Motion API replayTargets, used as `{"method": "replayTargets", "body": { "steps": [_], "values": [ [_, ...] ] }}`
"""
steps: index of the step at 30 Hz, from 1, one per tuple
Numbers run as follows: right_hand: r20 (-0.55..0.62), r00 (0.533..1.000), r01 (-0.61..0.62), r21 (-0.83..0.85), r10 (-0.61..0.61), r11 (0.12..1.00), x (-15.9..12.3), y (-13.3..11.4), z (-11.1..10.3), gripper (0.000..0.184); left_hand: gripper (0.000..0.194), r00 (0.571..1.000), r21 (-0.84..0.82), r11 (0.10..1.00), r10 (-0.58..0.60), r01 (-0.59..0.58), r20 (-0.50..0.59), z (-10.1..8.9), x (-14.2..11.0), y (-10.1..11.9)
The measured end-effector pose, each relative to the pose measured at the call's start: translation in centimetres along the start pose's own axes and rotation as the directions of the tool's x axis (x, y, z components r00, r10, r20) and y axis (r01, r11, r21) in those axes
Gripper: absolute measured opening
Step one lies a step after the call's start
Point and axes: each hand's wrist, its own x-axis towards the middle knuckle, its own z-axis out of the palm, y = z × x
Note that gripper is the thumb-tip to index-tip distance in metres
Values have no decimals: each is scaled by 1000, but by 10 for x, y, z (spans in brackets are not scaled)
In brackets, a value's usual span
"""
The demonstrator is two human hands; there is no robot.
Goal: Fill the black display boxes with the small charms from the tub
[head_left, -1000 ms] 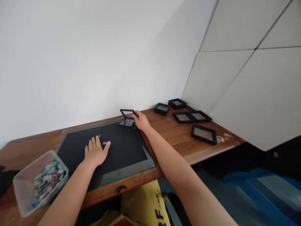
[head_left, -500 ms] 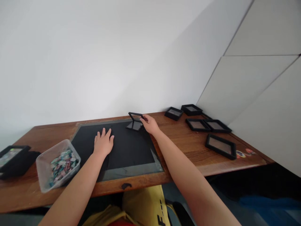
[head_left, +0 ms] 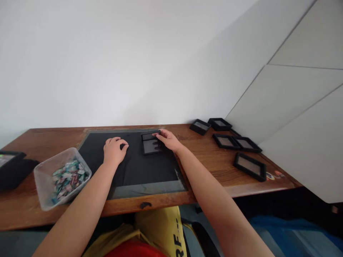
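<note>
On a black mat (head_left: 142,171), my right hand (head_left: 170,140) grips the upper right of a small black case (head_left: 150,151) between thumb and fingers. The case has a hinged, black-framed clear lid, tilted up at its far side, and a shiny grey base that reflects fingers. My left hand (head_left: 114,151) rests on the mat left of the case, its fingers curled and its thumb and index tip brought together. I cannot make out anything between them. A clear plastic tub (head_left: 44,184) of teal and pink wrapped pieces (head_left: 69,178) stands left of my left forearm.
Several black-framed cases with clear windows, including a near one (head_left: 250,166), lie on the right of the wooden table (head_left: 209,162). Another dark case (head_left: 13,157) sits at the far left on a black pile (head_left: 17,175). A white wall backs the table.
My left hand has gone from flat with spread fingers to curled. My right hand has lowered the lid and tilted the case's frame down toward the mat. The view has shifted slightly.
</note>
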Motion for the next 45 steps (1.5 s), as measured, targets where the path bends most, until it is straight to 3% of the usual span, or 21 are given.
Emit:
{"method": "replayTargets", "body": {
  "steps": [6,10,16,24,30,35,45],
  "values": [
    [94,991,-109,142,96,984,-4,-6,7,49,22,984,-204,964,179,-171,23,-4,-7,14],
    [149,982,-138,145,117,980,-6,-9,7,48,18,970,-271,940,233,-207,66,-2,-11,21],
    [150,981,-145,119,126,982,-9,-14,6,43,14,913,-312,893,382,-326,140,1,-12,24],
    [86,952,-303,135,293,944,-8,-14,7,42,12,911,-312,882,400,-352,102,5,-15,24],
    [32,977,-214,73,212,974,-7,-13,5,46,16,937,-258,911,346,-321,54,5,-14,23],
    [13,989,-146,53,145,988,-9,-18,1,51,17,925,-212,905,379,-369,7,3,-13,22],
    [13,989,-145,34,145,989,-10,-18,1,51,25,889,-227,882,444,-413,108,9,-10,15]
  ]
}}
